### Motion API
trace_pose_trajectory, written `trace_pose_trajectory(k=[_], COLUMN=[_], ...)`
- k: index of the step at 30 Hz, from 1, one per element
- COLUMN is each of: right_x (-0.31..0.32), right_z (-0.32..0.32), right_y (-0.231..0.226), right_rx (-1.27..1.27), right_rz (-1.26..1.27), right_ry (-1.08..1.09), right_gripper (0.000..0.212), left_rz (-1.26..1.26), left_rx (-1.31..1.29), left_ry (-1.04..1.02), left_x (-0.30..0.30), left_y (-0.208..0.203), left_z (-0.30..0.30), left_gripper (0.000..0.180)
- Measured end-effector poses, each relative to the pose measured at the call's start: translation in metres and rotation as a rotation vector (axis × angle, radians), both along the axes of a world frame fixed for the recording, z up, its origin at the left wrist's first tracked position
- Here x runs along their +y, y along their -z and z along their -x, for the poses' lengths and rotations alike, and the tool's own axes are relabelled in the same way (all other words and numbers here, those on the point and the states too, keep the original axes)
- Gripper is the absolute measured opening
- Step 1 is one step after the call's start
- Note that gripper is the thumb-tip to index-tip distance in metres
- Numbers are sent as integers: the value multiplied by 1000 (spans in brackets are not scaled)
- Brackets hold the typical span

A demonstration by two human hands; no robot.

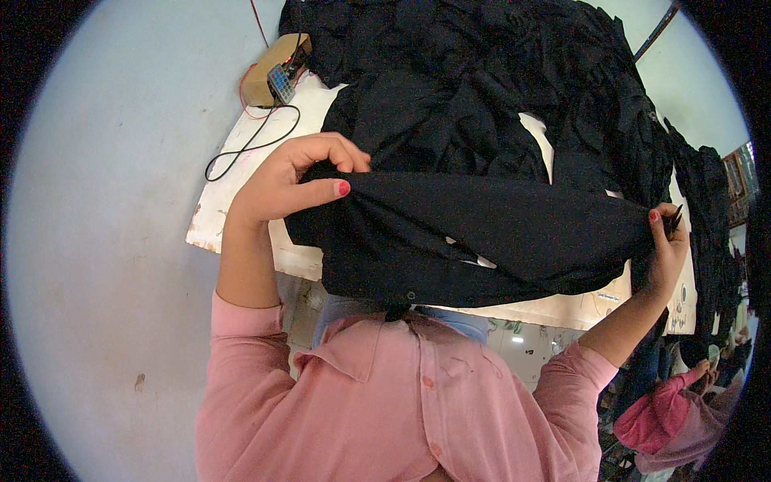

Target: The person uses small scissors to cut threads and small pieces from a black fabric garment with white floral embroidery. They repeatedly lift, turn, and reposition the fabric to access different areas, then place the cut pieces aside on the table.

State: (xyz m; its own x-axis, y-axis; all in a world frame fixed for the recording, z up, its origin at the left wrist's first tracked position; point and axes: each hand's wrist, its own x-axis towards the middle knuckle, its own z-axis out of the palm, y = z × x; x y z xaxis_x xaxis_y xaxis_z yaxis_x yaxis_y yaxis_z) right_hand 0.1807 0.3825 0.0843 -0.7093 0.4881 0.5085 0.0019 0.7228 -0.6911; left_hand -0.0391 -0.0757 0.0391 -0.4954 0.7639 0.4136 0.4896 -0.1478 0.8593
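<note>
A black garment is stretched sideways in front of me, its upper edge nearly straight between my two hands. At its left end, my left hand pinches the cloth, with the thumb in front and the fingers curled over the edge. My right hand grips the other end between thumb and fingers. A thin dark pointed object sticks out by the right fingertips; its kind is not clear. Through small gaps in the garment the white table shows. A small round button sits on its lower part.
Black garments lie heaped across the far side of the white table. At the far left stands a cardboard box with a keypad device and a looping black cable. A person in pink is at the lower right.
</note>
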Motion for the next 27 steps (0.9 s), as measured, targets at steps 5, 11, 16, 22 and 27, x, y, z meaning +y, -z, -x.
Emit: trace_pose_trajectory(k=[5,11,16,22,27], right_x=[-6,-90,-182,-202,-201], right_z=[17,59,66,71,73], right_y=[5,35,29,37,41], right_rx=[-163,-244,-48,221,293], right_rz=[-166,-561,-375,-595,-709], right_ry=[102,172,-459,-514,-494], right_gripper=[20,46,54,48,44], left_rz=[139,104,78,53,75], left_rx=[-122,-311,-469,-592,-647], left_ry=[20,-56,-27,51,-27], left_x=[6,34,38,43,47], left_y=[-3,4,-1,-3,-3], left_z=[-6,-28,-38,-43,-48], left_gripper=[13,15,17,24,30])
